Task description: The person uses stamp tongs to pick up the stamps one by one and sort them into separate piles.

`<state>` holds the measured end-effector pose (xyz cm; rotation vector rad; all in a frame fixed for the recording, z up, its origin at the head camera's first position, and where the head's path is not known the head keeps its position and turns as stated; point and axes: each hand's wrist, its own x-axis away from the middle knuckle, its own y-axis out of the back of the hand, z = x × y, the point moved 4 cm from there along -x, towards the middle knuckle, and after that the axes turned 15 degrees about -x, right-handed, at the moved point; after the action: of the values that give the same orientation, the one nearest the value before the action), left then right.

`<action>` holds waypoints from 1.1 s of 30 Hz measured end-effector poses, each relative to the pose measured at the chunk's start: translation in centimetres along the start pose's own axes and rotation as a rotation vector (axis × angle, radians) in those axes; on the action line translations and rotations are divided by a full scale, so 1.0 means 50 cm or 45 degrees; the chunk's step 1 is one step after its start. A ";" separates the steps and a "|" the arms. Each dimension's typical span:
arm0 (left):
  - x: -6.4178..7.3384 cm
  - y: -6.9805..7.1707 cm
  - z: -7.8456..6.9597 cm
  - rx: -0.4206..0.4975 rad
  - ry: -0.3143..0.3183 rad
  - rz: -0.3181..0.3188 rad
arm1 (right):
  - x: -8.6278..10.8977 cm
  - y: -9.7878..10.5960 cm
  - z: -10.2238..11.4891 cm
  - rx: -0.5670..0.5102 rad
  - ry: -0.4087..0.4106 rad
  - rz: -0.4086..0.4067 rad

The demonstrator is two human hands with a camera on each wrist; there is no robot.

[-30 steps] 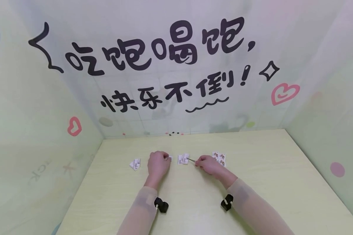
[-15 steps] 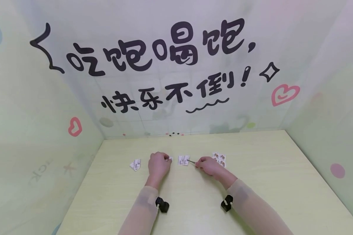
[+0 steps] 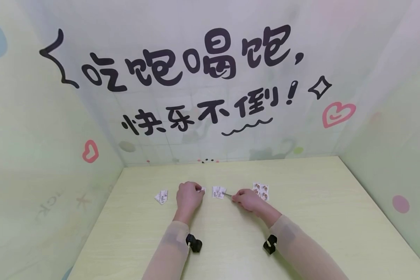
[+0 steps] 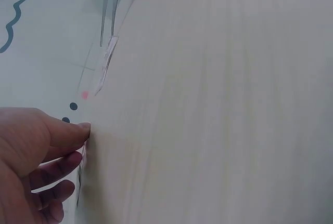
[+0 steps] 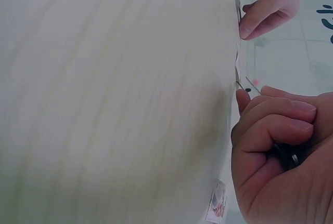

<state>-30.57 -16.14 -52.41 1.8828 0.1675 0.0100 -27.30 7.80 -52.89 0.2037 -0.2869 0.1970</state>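
My right hand (image 3: 250,200) grips a pair of metal tweezers (image 4: 114,8). Their two prongs stand apart, with the tips right at the edge of a small white card (image 3: 222,193) bearing faint purple print. That card overlaps a similar card (image 3: 215,191) on its left. My left hand (image 3: 189,196) pinches another small white piece (image 3: 203,189) at the table surface between thumb and forefinger; most of it is hidden under the fingers. Behind my right hand lies a group of small cards with cartoon pictures (image 3: 264,190), partly covered by that hand.
Two overlapping white printed cards (image 3: 162,197) lie left of my left hand. The pale wooden table (image 3: 227,241) ends at a back wall (image 3: 196,144) with large black lettering. Side walls rise left and right. Each forearm carries a black camera mount (image 3: 195,243).
The right card of the middle pair has slid slightly toward me and now lies nearly level with its neighbour. The tweezers moved down with it. My left hand stays in place.
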 end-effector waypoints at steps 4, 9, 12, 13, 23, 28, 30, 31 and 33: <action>0.001 0.000 -0.001 0.000 0.007 0.009 | 0.005 -0.003 -0.001 0.006 -0.008 0.001; 0.003 0.000 -0.001 0.004 0.019 0.013 | 0.009 -0.001 -0.003 -0.006 -0.014 0.008; 0.004 0.001 -0.001 0.002 0.019 0.010 | 0.009 0.001 -0.005 -0.006 -0.010 0.010; 0.004 0.001 -0.001 0.003 0.018 0.009 | 0.009 0.001 -0.006 -0.006 -0.008 0.011; -0.002 -0.005 -0.001 0.008 0.019 0.020 | 0.011 0.010 -0.012 0.022 0.006 0.015; -0.006 -0.008 0.002 0.012 0.028 0.032 | 0.014 0.014 -0.012 -0.001 -0.008 0.045; -0.006 -0.007 0.002 0.012 0.026 0.030 | 0.017 0.015 -0.011 -0.017 -0.006 0.056; -0.006 -0.007 0.002 0.012 0.025 0.027 | 0.019 0.016 -0.009 -0.025 -0.006 0.058; -0.006 -0.005 0.001 0.009 0.022 0.025 | 0.022 0.017 -0.007 -0.040 -0.001 0.057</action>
<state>-30.87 -16.13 -52.65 1.8916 0.1616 0.0390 -26.34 8.90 -52.76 0.1667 -0.2955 0.2364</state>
